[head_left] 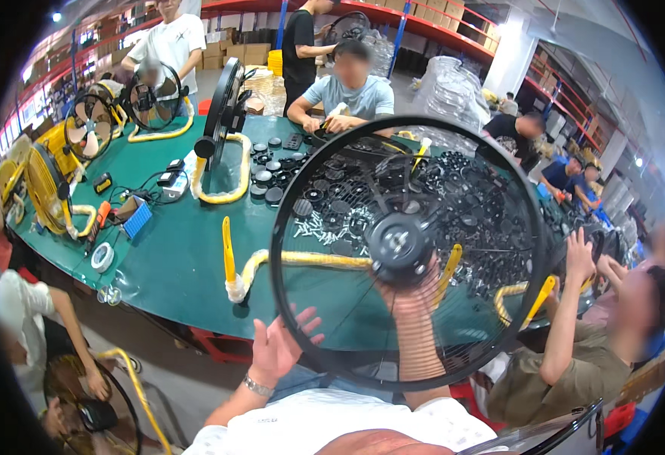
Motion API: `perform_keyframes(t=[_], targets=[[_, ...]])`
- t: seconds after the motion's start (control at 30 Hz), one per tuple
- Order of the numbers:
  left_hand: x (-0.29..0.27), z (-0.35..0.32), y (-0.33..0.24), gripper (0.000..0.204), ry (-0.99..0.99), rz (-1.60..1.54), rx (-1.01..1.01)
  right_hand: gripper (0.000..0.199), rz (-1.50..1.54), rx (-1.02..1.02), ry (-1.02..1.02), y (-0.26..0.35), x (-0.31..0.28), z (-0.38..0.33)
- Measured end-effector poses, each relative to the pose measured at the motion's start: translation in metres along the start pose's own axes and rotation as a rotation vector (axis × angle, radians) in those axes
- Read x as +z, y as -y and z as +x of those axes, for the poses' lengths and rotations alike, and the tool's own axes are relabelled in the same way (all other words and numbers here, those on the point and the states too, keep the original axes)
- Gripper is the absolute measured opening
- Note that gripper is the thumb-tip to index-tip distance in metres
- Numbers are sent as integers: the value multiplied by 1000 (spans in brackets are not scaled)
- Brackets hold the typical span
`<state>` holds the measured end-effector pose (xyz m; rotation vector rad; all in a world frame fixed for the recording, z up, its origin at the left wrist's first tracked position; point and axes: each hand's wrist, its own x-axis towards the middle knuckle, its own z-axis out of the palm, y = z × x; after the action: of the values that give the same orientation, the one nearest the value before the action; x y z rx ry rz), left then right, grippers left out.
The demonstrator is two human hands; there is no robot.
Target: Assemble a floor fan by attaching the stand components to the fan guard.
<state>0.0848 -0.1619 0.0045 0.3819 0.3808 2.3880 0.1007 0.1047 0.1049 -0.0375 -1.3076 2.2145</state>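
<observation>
A large round black wire fan guard (325,189) with a dark round hub is held upright in front of me. My right hand (416,292) reaches up behind the mesh and grips the hub area from below. Beside the guard's lower left rim my left hand (279,345) is spread, fingers apart, palm toward the rim, holding nothing; a bracelet circles its wrist. Behind the guard lies a yellow tubular fan stand (272,262) on the green table (173,258).
Piles of black knobs and screws (325,220) cover the table's middle. Assembled yellow fans (48,178) and tools stand at the left. Several people sit or stand around the table; one at the right raises a hand (578,254). Warehouse racks lie behind.
</observation>
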Motion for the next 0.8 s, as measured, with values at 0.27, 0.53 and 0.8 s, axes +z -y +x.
perform_keyframes(t=[0.27,0.53,0.8], targets=[[-14,-28,2,46,-372,157,-60,56,798,548,141,-79,-34,-32],[-20,-34,3,44,-550,290,-26,53,447,727,-348,-92,-106,-83],[1,-19,6,60,-725,612,49,65,524,474,-444,-36,-101,-135]])
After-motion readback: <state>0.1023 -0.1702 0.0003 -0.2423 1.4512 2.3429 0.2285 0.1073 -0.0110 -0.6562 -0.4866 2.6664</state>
